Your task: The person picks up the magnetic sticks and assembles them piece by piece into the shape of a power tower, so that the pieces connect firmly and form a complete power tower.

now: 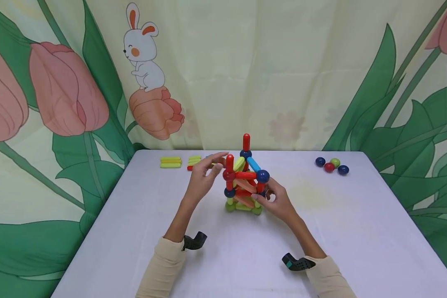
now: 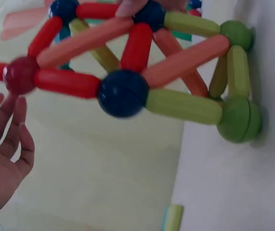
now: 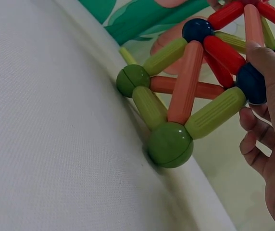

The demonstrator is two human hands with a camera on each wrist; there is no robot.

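A tower (image 1: pixel 246 175) of coloured rods and balls stands on the table, green balls (image 3: pixel 170 144) at its base and red and blue ones higher up. My right hand (image 1: pixel 280 201) pinches a blue ball (image 3: pixel 250 83) at mid-height between thumb and fingers. On the other side, my left hand (image 1: pixel 205 177) is raised at the upper red ball (image 2: pixel 21 75), its fingers spread and fingertips right by the ball. One red rod (image 1: pixel 229 162) points up from that ball. Another upright red rod (image 1: pixel 246 142) tops a blue ball (image 1: pixel 246 154) at the back.
Yellow-green rods (image 1: pixel 170 162) lie at the back left, with a second small pile of rods (image 1: pixel 194 159) partly behind my left hand. At the back right, a red ball (image 1: pixel 329 167) sits among blue and green balls. A printed curtain (image 1: pixel 223 82) hangs behind the table.
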